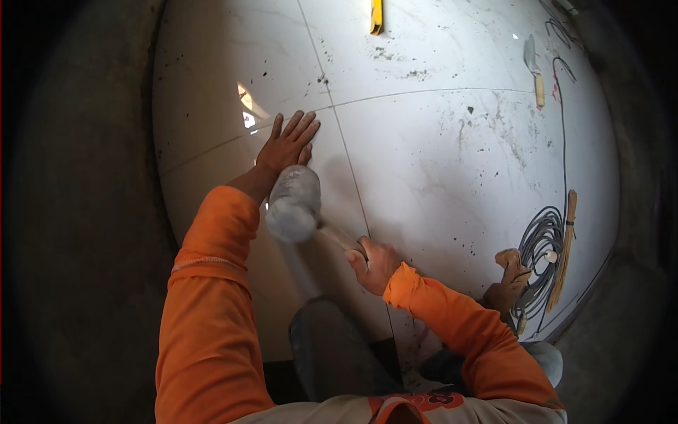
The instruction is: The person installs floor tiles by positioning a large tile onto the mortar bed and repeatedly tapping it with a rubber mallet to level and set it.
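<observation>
My left hand (288, 143) lies flat on a large pale floor tile (424, 162), fingers stretched out beside a joint where tiles meet. Wrapped round the wooden handle of a mallet (293, 201), my right hand (376, 266) is closed near the middle of the view. The mallet's thick grey head is slightly blurred and hangs close to my left wrist, covering part of the tile below it. Whether the head touches the tile I cannot tell.
A yellow tool (376, 17) lies at the far edge. To the far right is a trowel (534, 74) with a wooden handle. Coiled grey cable (538, 244) and a stick broom (563, 261) lie at the right, close to my foot (507, 286). Dark crumbs dot the tiles.
</observation>
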The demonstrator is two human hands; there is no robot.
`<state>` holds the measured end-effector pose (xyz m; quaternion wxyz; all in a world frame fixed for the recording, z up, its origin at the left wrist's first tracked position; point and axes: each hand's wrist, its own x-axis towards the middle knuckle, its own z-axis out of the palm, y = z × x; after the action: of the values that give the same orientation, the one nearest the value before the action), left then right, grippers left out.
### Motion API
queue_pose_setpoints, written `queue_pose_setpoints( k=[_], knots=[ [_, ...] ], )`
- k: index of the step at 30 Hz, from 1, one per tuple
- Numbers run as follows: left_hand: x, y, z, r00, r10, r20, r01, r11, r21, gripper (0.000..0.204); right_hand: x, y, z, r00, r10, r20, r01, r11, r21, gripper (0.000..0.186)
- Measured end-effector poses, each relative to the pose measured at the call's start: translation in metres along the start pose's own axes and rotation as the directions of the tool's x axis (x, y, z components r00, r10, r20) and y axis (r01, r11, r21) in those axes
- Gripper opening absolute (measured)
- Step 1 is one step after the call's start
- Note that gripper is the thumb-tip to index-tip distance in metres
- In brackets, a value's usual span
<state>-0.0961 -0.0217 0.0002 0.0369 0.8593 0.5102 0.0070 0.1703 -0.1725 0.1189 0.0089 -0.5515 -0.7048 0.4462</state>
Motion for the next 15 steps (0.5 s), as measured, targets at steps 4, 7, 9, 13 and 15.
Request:
queue_pose_setpoints(
  k=[4, 7, 9, 13, 15],
  knots=[
    [0.002, 0.007, 0.000, 1.000, -0.021, -0.007, 0.020, 0.999, -0.036, 0.058, 0.006, 0.021, 0.007, 0.983, 0.133, 0.124, -0.131, 0.991, -0.029, 0.065],
    [0.001, -0.005, -0.007, 0.999, -0.019, -0.033, 0.019, 1.000, -0.008, 0.058, -0.010, -0.005, 0.005, 0.980, -0.022, 0.197, 0.022, 1.000, 0.006, 0.069],
    [0.003, 0.003, -0.008, 0.999, -0.007, -0.036, 0.006, 1.000, -0.028, 0.058, -0.009, 0.022, 0.014, 0.977, -0.113, 0.182, 0.116, 0.993, -0.002, 0.070],
    [0.006, 0.008, -0.008, 1.000, -0.016, -0.013, 0.015, 0.999, -0.051, 0.058, 0.007, 0.022, 0.033, 0.976, -0.082, 0.201, 0.104, 0.990, -0.100, 0.071],
    [0.001, 0.001, -0.010, 1.000, -0.017, -0.014, 0.016, 0.997, -0.073, 0.059, 0.015, 0.006, 0.039, 0.951, -0.114, 0.286, 0.153, 0.981, -0.119, 0.071]
  ],
)
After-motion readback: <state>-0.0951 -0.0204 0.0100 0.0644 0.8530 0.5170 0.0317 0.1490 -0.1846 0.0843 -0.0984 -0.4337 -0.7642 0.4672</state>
